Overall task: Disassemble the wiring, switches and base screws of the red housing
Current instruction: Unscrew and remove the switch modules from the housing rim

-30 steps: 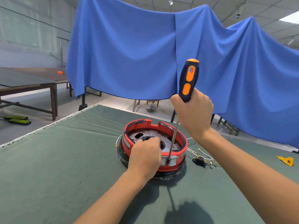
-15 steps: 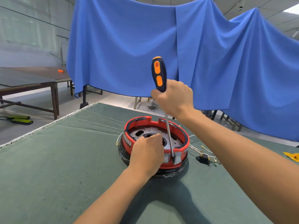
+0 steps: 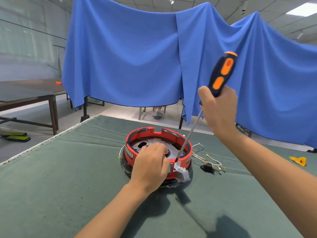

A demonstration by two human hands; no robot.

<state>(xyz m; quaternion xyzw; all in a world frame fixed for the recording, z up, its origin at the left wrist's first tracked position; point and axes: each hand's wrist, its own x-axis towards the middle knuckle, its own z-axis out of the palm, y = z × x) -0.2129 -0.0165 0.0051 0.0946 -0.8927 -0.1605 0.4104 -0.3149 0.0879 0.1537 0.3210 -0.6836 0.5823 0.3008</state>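
Observation:
The round red housing (image 3: 152, 133) sits on a black base in the middle of the green mat, with a grey metal plate inside. My left hand (image 3: 151, 163) grips its near rim, fingers curled over the edge. My right hand (image 3: 218, 107) holds the black-and-orange screwdriver (image 3: 221, 74) tilted to the right; its shaft runs down into the housing and the tip meets the near inner wall by a grey switch block (image 3: 181, 172). Loose white wires (image 3: 204, 156) trail from the housing's right side to a small black part (image 3: 207, 168).
The green mat (image 3: 68, 177) covers the table, whose left edge runs diagonally. A yellow piece (image 3: 299, 160) lies at the far right. A blue cloth (image 3: 137, 57) hangs behind. Brown tables (image 3: 25, 97) stand at the left.
My right hand swung the screwdriver handle from left to right, so the shaft now leans right. The tip stays at the near wall. My left hand keeps its grip on the rim.

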